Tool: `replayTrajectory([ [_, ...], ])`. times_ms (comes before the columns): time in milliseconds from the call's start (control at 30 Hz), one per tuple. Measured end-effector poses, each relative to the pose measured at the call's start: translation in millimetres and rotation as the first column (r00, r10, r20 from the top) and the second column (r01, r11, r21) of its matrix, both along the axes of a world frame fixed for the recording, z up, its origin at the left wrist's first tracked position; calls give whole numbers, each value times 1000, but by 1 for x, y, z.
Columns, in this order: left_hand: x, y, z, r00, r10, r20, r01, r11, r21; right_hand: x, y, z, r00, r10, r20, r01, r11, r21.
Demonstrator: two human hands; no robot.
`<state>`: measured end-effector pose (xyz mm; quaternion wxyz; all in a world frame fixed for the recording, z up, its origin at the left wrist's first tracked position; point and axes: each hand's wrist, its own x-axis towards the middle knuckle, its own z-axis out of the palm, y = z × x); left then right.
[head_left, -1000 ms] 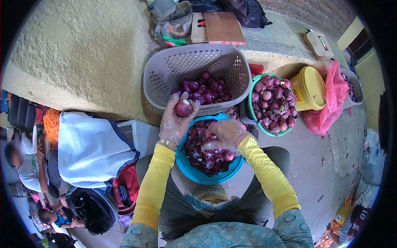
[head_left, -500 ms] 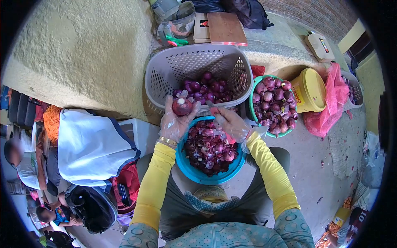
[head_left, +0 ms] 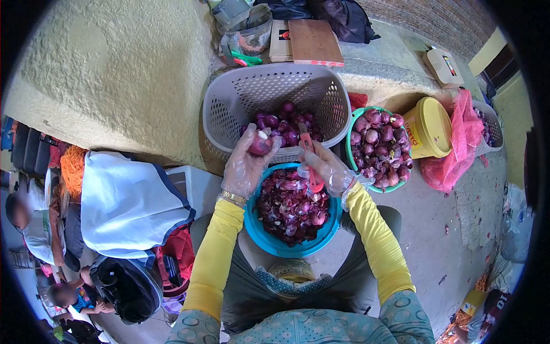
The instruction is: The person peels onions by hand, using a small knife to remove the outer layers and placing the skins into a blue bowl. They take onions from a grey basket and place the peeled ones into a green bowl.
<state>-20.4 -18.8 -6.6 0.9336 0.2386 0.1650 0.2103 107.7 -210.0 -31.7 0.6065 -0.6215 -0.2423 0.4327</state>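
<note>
In my gloved left hand (head_left: 243,164) is a red onion (head_left: 260,143) with a pale cut end showing. My right hand (head_left: 327,167), also in a clear plastic glove, grips a knife with a red handle (head_left: 314,180), its blade pointing up and away from me. Both hands are over the near rim of a grey perforated basket (head_left: 229,92), which holds several smooth purple onions (head_left: 287,107). Below them sits a blue basin (head_left: 250,225) full of onion skins and scraps (head_left: 292,206).
To the right stand a green basin (head_left: 350,150) of unpeeled onions (head_left: 381,143), a yellow lidded bucket (head_left: 427,129) and a pink mesh bag (head_left: 455,149). A white-blue cloth (head_left: 129,200) lies left. Two people (head_left: 34,229) are at far left, another person (head_left: 492,309) at lower right.
My right hand has turned the knife so its blade points more upward, with the handle higher. The left hand has shifted slightly right and tilted the onion.
</note>
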Motion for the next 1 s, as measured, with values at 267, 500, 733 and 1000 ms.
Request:
replayTrajectory([
  [267, 1, 5, -3, 999, -42, -19, 42, 999, 15, -8, -4, 23, 993, -72, -92, 74, 997, 12],
  [500, -1, 8, -16, 986, -86, -141, 87, 996, 2, -4, 0, 22, 1000, -23, 17, 22, 999, 37],
  [733, 2, 1, -3, 988, -61, -139, 65, 998, 25, -12, 2, 21, 998, -24, -55, 28, 997, 73],
  [1000, 2, 0, 4, 987, -86, -133, 102, 988, 118, -13, 5, 13, 989, -78, -128, 106, 967, 232],
])
